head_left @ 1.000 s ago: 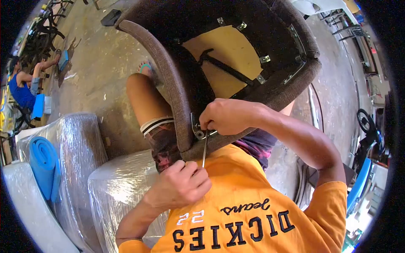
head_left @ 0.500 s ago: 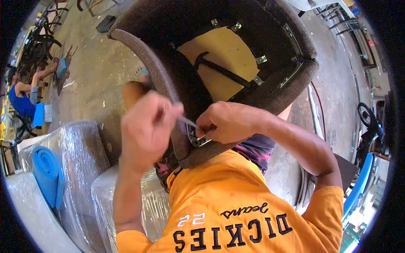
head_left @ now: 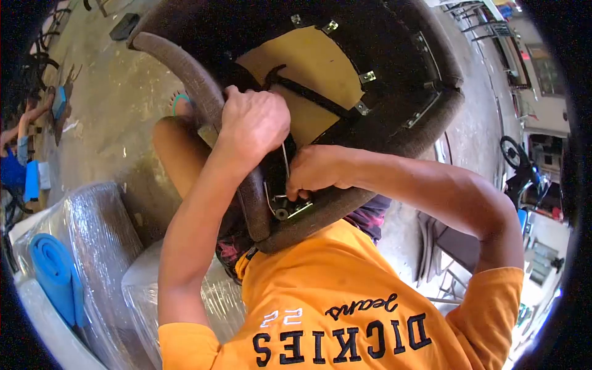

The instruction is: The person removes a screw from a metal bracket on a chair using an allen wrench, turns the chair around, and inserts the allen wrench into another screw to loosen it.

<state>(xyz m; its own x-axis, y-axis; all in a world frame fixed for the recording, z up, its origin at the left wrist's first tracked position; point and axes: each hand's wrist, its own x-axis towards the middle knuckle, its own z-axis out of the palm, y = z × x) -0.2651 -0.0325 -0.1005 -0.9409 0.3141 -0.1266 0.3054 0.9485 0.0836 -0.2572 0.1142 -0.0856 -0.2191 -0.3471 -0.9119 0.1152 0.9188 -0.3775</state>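
My left hand (head_left: 256,123) is closed around the upper end of a thin metal rod (head_left: 285,161), above the inside of a brown upholstered chair frame (head_left: 364,179). The rod slants down to my right hand (head_left: 311,171), whose fingers pinch at its lower end. What else those fingertips hold is hidden. Just below them, a metal bracket (head_left: 300,209) with a round part (head_left: 282,214) sits in the frame's near corner. A black hammer (head_left: 314,100) lies across the tan panel (head_left: 308,55) inside the frame.
Plastic-wrapped furniture (head_left: 102,246) and a rolled blue mat (head_left: 55,265) stand at the left. A person in blue (head_left: 13,166) sits at the far left. More metal brackets (head_left: 368,77) line the frame. A dark wheel (head_left: 510,153) is at the right.
My left hand has moved from near my waist, up over the frame, and now holds the rod from above. My right hand stays by the corner bracket. The view has shifted slightly.
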